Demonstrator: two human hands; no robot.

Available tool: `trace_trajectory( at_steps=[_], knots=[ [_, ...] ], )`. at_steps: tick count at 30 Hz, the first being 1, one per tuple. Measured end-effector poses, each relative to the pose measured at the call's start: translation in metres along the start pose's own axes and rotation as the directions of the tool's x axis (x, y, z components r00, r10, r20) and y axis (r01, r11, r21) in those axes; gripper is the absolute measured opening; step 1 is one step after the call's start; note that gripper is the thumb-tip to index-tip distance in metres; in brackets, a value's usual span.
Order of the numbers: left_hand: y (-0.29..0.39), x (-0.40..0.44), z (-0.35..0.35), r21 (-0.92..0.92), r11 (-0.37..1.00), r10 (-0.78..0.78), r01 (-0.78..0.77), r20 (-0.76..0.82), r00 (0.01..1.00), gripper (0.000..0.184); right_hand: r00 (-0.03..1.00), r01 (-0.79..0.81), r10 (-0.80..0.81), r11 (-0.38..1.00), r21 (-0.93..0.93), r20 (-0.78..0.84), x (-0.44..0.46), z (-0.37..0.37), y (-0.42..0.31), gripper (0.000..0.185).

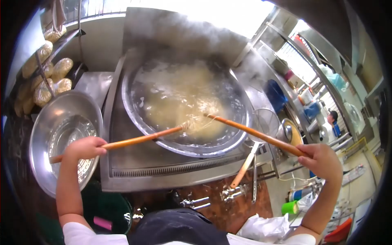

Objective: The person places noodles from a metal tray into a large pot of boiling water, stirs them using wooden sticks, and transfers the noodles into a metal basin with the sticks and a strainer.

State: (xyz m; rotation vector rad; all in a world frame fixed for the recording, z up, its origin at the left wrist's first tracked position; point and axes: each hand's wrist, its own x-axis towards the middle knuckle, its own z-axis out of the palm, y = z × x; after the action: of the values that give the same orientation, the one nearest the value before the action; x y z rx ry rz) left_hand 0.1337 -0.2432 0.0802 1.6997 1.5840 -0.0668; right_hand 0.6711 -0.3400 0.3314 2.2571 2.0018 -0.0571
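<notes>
My left hand (86,148) is closed around a long wooden stick (143,137), whose far tip dips into a wide steaming pan (127,104). A second wooden stick (255,132) is gripped in my right hand (322,160); its tip also reaches into the pan. Pale noodles (204,126) lie in the cloudy, bubbling water, and a few strands cling to the stick tips. Behind my left hand stands a large metal bowl (38,130) with a perforated or shiny inner part. Steam blurs the far side of the pan.
Bags of pale noodles (43,93) are stacked at left. A wire strainer (264,122) and a wooden-handled tool (243,168) lie right of the pan. Gas valves (196,203) line the stove front. A white bag (264,228) sits below. Another person (332,118) is far right.
</notes>
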Motion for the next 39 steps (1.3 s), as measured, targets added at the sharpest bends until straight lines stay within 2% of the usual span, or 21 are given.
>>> trace_trajectory(
  at_steps=[2, 4, 5, 6, 7, 8, 10, 13, 16, 19, 23, 26, 29, 30, 32, 33, 34, 35, 36, 37, 39],
  knots=[
    [-0.008, -0.021, -0.006, -0.037, 0.999, -0.041, 0.040, -0.037, 0.998, 0.033, 0.998, 0.041, -0.040, 0.999, -0.008, 0.051, 0.007, 0.010, -0.006, 0.032],
    [-0.010, -0.039, -0.011, -0.066, 0.995, -0.083, 0.077, -0.098, 0.992, 0.032, 0.976, 0.189, -0.180, 0.980, -0.066, 0.118, 0.040, 0.049, -0.009, 0.032],
    [-0.008, -0.049, -0.012, -0.049, 0.993, -0.114, 0.108, -0.130, 0.985, 0.031, 0.972, 0.199, -0.189, 0.978, -0.064, 0.140, 0.060, 0.081, -0.009, 0.030],
    [-0.004, -0.059, -0.014, -0.035, 0.989, -0.145, 0.141, -0.162, 0.976, 0.031, 0.975, 0.091, -0.078, 0.994, -0.053, 0.206, 0.073, 0.100, -0.039, 0.033],
    [-0.003, -0.064, -0.014, -0.022, 0.984, -0.177, 0.176, -0.195, 0.965, 0.030, 0.974, 0.056, -0.053, 0.998, -0.009, 0.222, 0.095, 0.143, -0.041, 0.032],
    [-0.017, -0.066, -0.012, 0.021, 0.989, -0.141, 0.149, -0.230, 0.963, 0.028, 0.977, 0.045, -0.044, 0.999, 0.001, 0.208, 0.111, 0.178, -0.052, 0.034],
    [-0.030, -0.077, -0.010, -0.041, 0.981, -0.191, 0.187, -0.251, 0.949, 0.028, 0.986, 0.039, -0.037, 0.999, -0.014, 0.163, 0.145, 0.237, -0.078, 0.030],
    [-0.030, -0.092, -0.016, -0.090, 0.971, -0.239, 0.222, -0.289, 0.927, 0.027, 0.996, 0.072, -0.082, 0.968, 0.239, 0.030, 0.213, 0.308, -0.093, 0.032],
    [-0.033, -0.091, -0.024, -0.101, 0.960, -0.279, 0.260, -0.347, 0.895, 0.027, 0.996, 0.073, -0.089, 0.912, 0.404, 0.021, 0.297, 0.338, -0.112, 0.035],
    [-0.013, -0.067, -0.044, -0.101, 0.950, -0.310, 0.295, -0.403, 0.861, 0.027, 0.998, 0.063, -0.054, 0.883, 0.466, -0.033, 0.340, 0.336, -0.125, 0.036],
    [0.027, 0.004, -0.070, 0.003, 0.985, -0.149, 0.172, -0.480, 0.864, 0.027, 0.998, 0.057, -0.040, 0.848, 0.526, -0.044, 0.343, 0.356, -0.107, 0.037],
    [0.064, 0.079, -0.087, 0.027, 0.993, -0.084, 0.111, -0.485, 0.870, 0.028, 0.995, 0.083, -0.095, 0.823, 0.562, -0.008, 0.310, 0.352, -0.072, 0.038],
    [0.109, 0.164, -0.093, 0.191, 0.962, -0.071, 0.194, -0.515, 0.854, 0.027, 0.982, 0.121, -0.183, 0.784, 0.609, 0.040, 0.267, 0.336, 0.009, 0.040],
    [0.127, 0.186, -0.091, 0.256, 0.938, -0.068, 0.235, -0.528, 0.847, 0.026, 0.973, 0.138, -0.217, 0.820, 0.556, 0.079, 0.252, 0.315, 0.045, 0.042],
    [0.176, 0.213, -0.075, 0.400, 0.882, -0.026, 0.250, -0.488, 0.873, 0.023, 0.984, 0.007, -0.080, 0.909, 0.416, 0.157, 0.219, 0.264, 0.116, 0.037],
    [0.188, 0.238, -0.061, 0.511, 0.827, 0.033, 0.233, -0.457, 0.889, 0.024, 0.998, -0.015, -0.002, 0.970, 0.243, 0.067, 0.201, 0.239, 0.152, 0.031],
    [0.208, 0.251, -0.047, 0.527, 0.810, 0.009, 0.259, -0.453, 0.891, 0.024, 0.997, -0.063, 0.071, 0.962, 0.266, -0.020, 0.181, 0.203, 0.173, 0.028],
    [0.221, 0.268, -0.038, 0.564, 0.780, -0.014, 0.271, -0.418, 0.909, 0.023, 0.996, -0.074, 0.089, 0.916, 0.395, -0.019, 0.168, 0.189, 0.224, 0.029],
    [0.228, 0.286, -0.027, 0.580, 0.774, -0.007, 0.254, -0.392, 0.920, 0.024, 0.988, -0.148, 0.156, 0.935, 0.322, -0.001, 0.137, 0.125, 0.204, 0.029],
    [0.234, 0.304, -0.014, 0.604, 0.761, -0.001, 0.237, -0.364, 0.931, 0.025, 0.984, -0.179, 0.171, 0.920, 0.348, 0.056, 0.120, 0.102, 0.229, 0.025],
    [0.242, 0.329, 0.008, 0.647, 0.733, 0.007, 0.208, -0.314, 0.949, 0.027, 0.895, -0.434, 0.429, 0.780, 0.451, 0.120, 0.092, 0.055, 0.225, 0.020]
  ],
)
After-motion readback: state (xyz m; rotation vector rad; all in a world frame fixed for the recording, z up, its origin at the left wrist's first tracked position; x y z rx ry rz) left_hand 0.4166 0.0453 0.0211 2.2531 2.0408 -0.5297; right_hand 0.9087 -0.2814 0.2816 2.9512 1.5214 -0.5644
